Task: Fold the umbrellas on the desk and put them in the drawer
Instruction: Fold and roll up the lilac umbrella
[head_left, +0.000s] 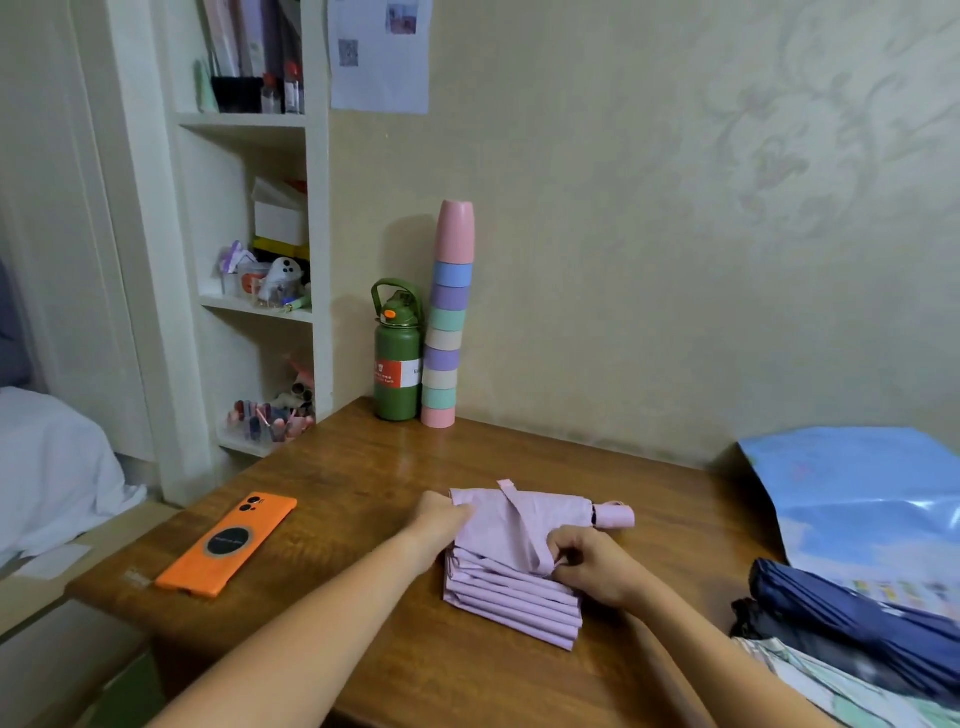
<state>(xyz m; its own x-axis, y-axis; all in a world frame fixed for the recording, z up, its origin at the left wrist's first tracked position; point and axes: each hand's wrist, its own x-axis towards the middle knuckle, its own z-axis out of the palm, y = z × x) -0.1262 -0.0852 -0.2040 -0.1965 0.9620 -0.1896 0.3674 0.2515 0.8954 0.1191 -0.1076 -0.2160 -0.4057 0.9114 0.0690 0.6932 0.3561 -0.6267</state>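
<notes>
head view, lower centre of the frame: left hand (439, 525) grips the pink umbrella (511, 566) at its left end to steady it on the tabletop (363, 467) while right hand (592, 564) pinches the strap (524, 525), likely to wrap the pleats.

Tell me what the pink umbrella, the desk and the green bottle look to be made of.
Umbrella: thin matte fabric, creased into soft pleats. Desk: wood or wood veneer, glossy; grain and reflections show. Bottle: probably painted metal, smooth satin green body; lid looks plastic.
</notes>
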